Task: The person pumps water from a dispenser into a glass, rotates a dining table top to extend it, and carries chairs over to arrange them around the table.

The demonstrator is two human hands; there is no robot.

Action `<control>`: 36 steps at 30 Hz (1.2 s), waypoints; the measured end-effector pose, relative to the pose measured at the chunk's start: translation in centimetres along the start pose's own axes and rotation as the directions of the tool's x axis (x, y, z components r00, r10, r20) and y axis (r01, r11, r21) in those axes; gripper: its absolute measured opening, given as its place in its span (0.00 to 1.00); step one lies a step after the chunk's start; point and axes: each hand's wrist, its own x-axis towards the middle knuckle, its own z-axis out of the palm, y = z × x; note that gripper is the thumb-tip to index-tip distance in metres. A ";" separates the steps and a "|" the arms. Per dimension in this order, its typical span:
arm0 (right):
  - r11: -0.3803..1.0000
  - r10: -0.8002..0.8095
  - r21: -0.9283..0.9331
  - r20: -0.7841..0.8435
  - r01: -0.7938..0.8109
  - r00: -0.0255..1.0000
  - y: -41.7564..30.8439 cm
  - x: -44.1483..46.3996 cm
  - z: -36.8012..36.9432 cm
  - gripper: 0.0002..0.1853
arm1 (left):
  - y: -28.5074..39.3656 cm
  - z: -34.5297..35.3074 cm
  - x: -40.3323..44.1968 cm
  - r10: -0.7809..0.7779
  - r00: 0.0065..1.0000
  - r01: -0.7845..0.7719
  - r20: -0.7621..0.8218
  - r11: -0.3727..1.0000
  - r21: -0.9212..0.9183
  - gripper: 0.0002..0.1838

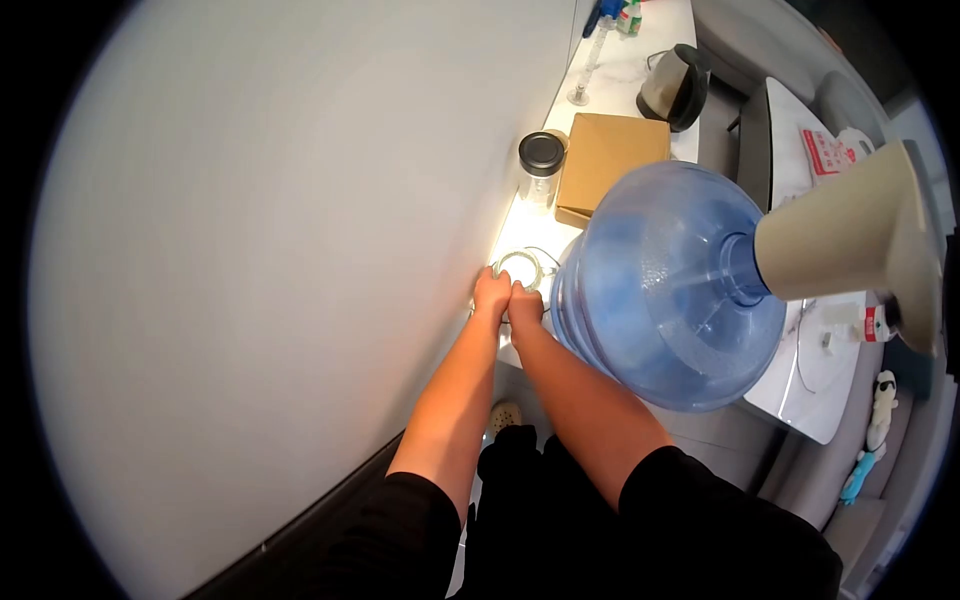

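Apparently, the open, round glass vessel (519, 269) is on or just above the marble-patterned tabletop (622, 75). Our left hand (490, 293) and right hand (525, 306) meet at its near rim; with fingers hidden, we cannot tell how they close. We judge it light, rigid, breakable, slippery if wet, best held around its wall. Beside us stands the blue water-cooler bottle (665, 290).

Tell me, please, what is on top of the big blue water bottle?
A beige, cone-like piece sits on the neck of the bottle. It covers the bottle's mouth, so the opening cannot be seen.
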 end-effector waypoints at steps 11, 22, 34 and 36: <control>0.922 -0.386 -0.016 -0.009 0.386 0.922 2.7 -6.1 -1.2 0.30 | 1.4 -5.8 -7.0 0.224 0.975 -0.189 -0.011 0.849 0.493 0.15; 0.521 -0.817 -0.264 0.121 0.811 0.564 -4.2 -29.4 -20.4 0.23 | 10.4 -16.9 -27.9 -0.042 0.983 -0.021 0.180 0.943 0.331 0.15; 0.321 -0.799 -0.226 0.456 0.920 0.391 -15.9 -31.2 -27.2 0.11 | 24.8 -17.3 -30.1 0.207 0.894 -0.363 0.397 0.853 0.374 0.15; 0.707 -0.585 0.010 0.570 0.708 0.577 -17.1 -31.4 -27.2 0.12 | 26.9 -17.7 -30.7 0.258 0.874 -0.429 0.413 0.807 0.405 0.15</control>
